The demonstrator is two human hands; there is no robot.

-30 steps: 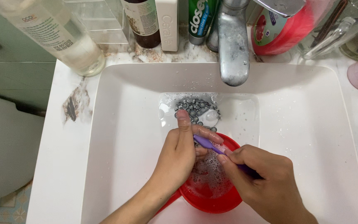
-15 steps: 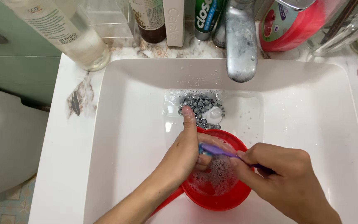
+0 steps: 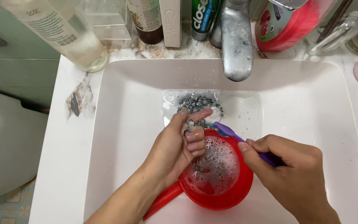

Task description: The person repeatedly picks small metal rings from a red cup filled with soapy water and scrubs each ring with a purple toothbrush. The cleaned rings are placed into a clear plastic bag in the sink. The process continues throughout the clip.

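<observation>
Much of the small metal piece (image 3: 192,123) pinched in the left hand (image 3: 175,149) was covered by the curled fingers, so its shape could not be told; it looked like part of the silvery beaded chain (image 3: 199,104) heaped over the drain at the centre of the white rectangular sink (image 3: 121,124). A further bit of chain seemed to hang under the foam, but that was hard to make out. The purple toothbrush (image 3: 228,132) showed only its head end; the rest of the handle vanished inside the right hand (image 3: 291,170). The red plastic bowl (image 3: 228,195) full of soapy water sat in the lower middle of the frame, its handle partly behind the left forearm.

The left hand came in from the lower left, thumb and fingers closed together on the metal piece above the bowl's upper rim. The right hand entered from the lower right, fingers clamped around the brush handle, its head aimed up and left, just beside the left fingertips.

At the top edge the chrome tap (image 3: 237,45), a clear bottle (image 3: 69,35) and a red bottle (image 3: 286,29) were all cut off.
</observation>
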